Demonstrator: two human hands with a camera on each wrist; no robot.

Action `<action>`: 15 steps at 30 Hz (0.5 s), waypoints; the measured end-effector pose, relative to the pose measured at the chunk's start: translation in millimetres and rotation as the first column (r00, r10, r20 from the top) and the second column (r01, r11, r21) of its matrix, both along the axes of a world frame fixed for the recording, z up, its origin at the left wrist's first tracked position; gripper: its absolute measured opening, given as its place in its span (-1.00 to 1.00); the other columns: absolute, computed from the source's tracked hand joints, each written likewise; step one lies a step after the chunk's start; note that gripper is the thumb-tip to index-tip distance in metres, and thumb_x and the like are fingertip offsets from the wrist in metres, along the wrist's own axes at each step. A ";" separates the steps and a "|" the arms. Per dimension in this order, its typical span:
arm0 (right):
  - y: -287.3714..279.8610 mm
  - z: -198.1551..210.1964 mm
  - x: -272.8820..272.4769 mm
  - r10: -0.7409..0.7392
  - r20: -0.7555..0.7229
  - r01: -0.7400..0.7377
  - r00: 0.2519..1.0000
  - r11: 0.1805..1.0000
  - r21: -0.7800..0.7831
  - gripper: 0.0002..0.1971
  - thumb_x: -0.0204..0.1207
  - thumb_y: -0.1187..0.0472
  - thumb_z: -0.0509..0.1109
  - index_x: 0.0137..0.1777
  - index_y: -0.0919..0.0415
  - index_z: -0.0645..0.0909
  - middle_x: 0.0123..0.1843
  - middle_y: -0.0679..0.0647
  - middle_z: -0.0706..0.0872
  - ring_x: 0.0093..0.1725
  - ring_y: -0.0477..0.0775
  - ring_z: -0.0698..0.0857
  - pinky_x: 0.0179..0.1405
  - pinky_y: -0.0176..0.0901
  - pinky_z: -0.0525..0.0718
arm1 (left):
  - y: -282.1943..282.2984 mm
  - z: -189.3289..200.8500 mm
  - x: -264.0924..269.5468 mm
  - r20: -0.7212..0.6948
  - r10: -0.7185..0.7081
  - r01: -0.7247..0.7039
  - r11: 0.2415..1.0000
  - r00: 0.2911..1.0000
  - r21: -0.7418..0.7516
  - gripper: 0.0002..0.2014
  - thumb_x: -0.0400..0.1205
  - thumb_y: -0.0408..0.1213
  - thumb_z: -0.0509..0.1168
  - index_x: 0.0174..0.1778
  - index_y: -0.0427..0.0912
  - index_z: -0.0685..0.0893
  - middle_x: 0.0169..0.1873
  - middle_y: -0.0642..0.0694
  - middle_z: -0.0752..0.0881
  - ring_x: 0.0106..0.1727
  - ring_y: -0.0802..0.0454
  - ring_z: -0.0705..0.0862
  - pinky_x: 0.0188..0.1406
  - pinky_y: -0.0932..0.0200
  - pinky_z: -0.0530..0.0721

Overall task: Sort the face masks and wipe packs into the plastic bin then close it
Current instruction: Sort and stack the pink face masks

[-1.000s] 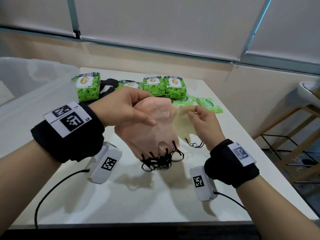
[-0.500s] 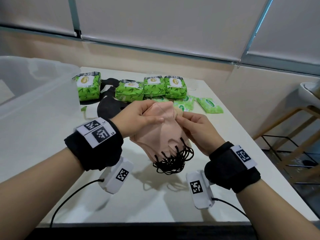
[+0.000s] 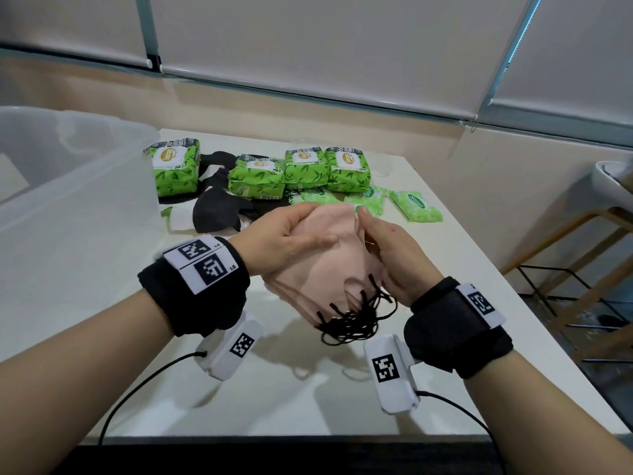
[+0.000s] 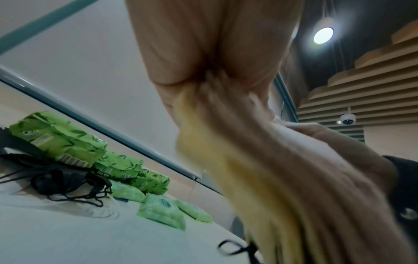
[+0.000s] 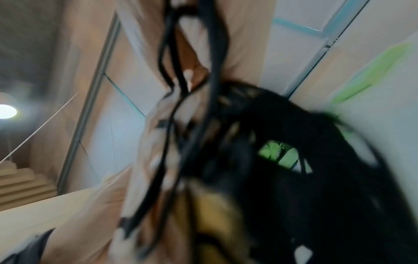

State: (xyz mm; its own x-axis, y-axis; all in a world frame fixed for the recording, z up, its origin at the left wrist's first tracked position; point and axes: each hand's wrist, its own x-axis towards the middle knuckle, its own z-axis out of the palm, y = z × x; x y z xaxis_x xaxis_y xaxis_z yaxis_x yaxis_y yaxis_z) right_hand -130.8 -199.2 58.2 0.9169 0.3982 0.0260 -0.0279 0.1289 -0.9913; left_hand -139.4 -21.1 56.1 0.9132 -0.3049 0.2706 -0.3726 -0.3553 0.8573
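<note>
Pink face masks (image 3: 318, 265), perhaps several, stacked, four large wipe packs (image 3: 257, 178) behind

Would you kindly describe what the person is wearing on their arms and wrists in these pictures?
Both forearms are bare, with no sleeves. Each wrist carries a wide black fabric wristband: the left wristband bears two white plates with black square-pattern markers, the right wristband one. A white camera box with a similar marker hangs under each wrist, left and right, each trailing a thin black cable.
</note>
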 end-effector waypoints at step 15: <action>-8.6 4.4 4.6 0.037 -0.065 -0.046 0.997 0.989 -0.143 -0.84 0.53 0.22 0.36 0.01 0.29 0.67 -0.18 0.13 0.82 -0.23 0.05 0.79 -0.26 -0.21 0.76 | 3.2 14.2 -6.2 0.063 0.011 -0.048 0.784 0.998 0.619 0.04 0.30 -0.43 0.56 0.58 -0.13 0.04 0.01 -0.11 0.64 -0.06 0.05 0.65 -0.23 0.29 0.50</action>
